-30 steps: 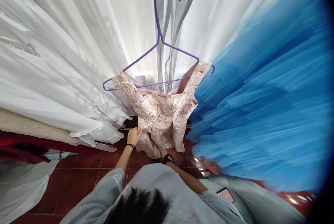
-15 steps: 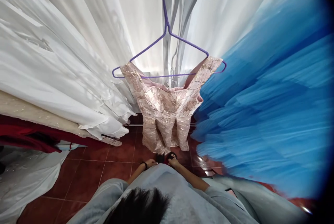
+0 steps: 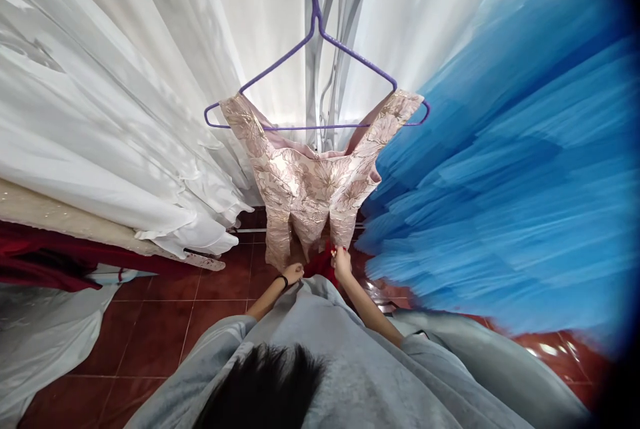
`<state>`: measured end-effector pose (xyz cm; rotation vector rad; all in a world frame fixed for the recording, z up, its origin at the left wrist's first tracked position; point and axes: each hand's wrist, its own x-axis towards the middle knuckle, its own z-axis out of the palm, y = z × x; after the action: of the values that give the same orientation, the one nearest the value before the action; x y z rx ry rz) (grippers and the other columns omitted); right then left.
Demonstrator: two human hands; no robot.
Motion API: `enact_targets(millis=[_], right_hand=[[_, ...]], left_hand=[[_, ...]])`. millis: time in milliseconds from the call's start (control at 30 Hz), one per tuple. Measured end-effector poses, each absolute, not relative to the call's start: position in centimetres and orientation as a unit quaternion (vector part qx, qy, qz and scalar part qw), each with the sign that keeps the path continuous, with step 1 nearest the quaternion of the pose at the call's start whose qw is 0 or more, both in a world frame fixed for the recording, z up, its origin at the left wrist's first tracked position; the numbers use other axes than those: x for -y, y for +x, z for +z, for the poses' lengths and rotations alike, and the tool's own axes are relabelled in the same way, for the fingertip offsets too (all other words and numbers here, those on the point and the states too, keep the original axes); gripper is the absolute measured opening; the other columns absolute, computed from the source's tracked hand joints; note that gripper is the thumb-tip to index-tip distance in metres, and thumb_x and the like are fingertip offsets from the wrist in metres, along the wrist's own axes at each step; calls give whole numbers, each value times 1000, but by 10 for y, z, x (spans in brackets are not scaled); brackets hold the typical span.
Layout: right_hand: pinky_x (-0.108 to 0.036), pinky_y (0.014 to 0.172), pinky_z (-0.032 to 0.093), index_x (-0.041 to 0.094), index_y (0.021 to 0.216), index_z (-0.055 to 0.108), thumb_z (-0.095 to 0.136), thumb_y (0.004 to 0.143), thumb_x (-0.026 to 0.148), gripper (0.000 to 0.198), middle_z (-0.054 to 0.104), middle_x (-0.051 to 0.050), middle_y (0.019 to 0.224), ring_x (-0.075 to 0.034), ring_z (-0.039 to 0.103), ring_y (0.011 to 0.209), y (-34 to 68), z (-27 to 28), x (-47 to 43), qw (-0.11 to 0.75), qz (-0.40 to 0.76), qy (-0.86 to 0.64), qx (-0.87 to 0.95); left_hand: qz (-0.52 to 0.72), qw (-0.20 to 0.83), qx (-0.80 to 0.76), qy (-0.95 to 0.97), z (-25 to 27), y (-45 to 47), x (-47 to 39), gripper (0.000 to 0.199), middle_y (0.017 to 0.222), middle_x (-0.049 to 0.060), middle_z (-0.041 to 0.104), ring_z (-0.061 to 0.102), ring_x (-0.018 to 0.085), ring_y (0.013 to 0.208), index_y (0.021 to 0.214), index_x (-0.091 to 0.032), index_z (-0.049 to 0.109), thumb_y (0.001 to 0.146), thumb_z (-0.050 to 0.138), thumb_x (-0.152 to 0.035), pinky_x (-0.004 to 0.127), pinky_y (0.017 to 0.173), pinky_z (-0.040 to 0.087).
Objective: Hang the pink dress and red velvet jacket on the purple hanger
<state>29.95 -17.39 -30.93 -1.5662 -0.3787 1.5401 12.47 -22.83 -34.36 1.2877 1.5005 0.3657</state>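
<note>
A pink and gold floral dress (image 3: pixel 310 182) hangs in front of me by its shoulder straps on a purple hanger (image 3: pixel 317 22). Close to the dress's lower edge, my right hand (image 3: pixel 342 264) is closed on a piece of red cloth (image 3: pixel 323 262). That cloth hangs between my two hands, partly hidden behind my grey shirt (image 3: pixel 325 322). My left hand (image 3: pixel 293 273), with a black band at its wrist, is also closed, at the other side of the cloth. What its fingers hold is hidden.
White gowns (image 3: pixel 125 129) fill the left side, with a beige sparkly garment (image 3: pixel 75 222) and dark red fabric (image 3: pixel 50 256) below them. Layered blue tulle (image 3: pixel 500 169) spreads across the right. Red floor tiles (image 3: pixel 165 322) show underneath.
Both my hands have risen from near my waist towards the dress's lower edge. The red cloth now shows more between them. The dress and hanger sit slightly higher in view.
</note>
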Motion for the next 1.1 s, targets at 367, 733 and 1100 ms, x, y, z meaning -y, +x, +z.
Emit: enact_targets(millis=[367, 733, 1100], right_hand=[[-16, 34, 11, 20, 50, 36, 63, 64, 29, 31, 28, 10, 38, -2, 17, 33, 335, -208, 167, 404, 740, -479, 243], [-18, 43, 29, 17, 37, 43, 76, 58, 63, 60, 37, 4, 36, -5, 32, 37, 385, -113, 170, 273, 724, -186, 606], [-19, 48, 39, 23, 36, 25, 72, 43, 81, 75, 26, 6, 35, -5, 33, 36, 395, -88, 179, 382, 622, 95, 677]], left_hand=[[299, 484, -572, 591, -338, 162, 163, 113, 165, 20, 18, 13, 36, 155, 157, -14, 26, 56, 77, -12, 52, 127, 11], [298, 581, -253, 713, -159, 159, 114, 65, 154, 8, 48, 35, 29, 149, 139, -23, 58, 74, 62, -30, 47, 126, 19], [119, 591, -232, 763, -130, 182, 139, 8, 71, -2, 63, 54, 14, 68, 73, -15, 61, 67, 65, -13, 24, 65, 44]])
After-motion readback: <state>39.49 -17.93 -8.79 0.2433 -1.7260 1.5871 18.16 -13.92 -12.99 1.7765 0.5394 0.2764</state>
